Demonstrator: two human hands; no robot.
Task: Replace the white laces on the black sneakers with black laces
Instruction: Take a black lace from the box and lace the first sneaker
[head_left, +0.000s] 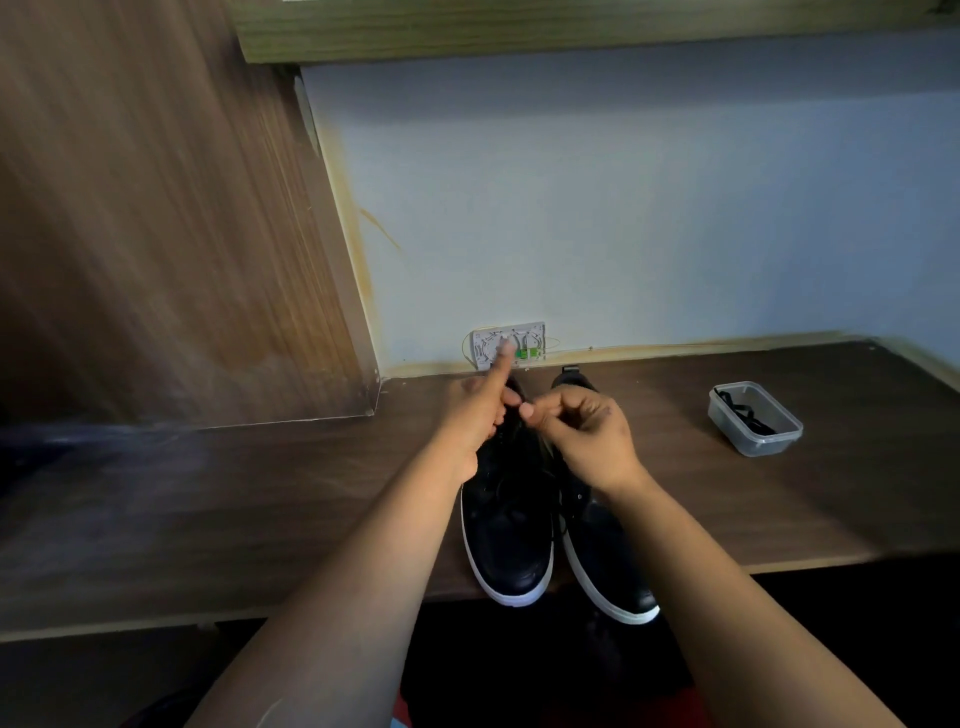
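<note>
Two black sneakers with white soles stand side by side on the wooden desk, toes toward me: the left sneaker (506, 530) and the right sneaker (605, 551). Both of my hands hover over the upper lace area of the left sneaker. My left hand (480, 415) has its index finger pointing up and its other fingers curled, pinching a dark lace. My right hand (582, 431) pinches the same black lace (522, 431) between thumb and fingers. The lace itself is dark and hard to make out against the shoe. No white lace shows.
A clear plastic container (754, 418) holding a black lace sits on the desk at the right. A white wall socket plate (511, 345) is behind the shoes. A wooden cabinet side (182, 234) rises at the left. The desk's front edge (311, 613) runs under the sneaker toes.
</note>
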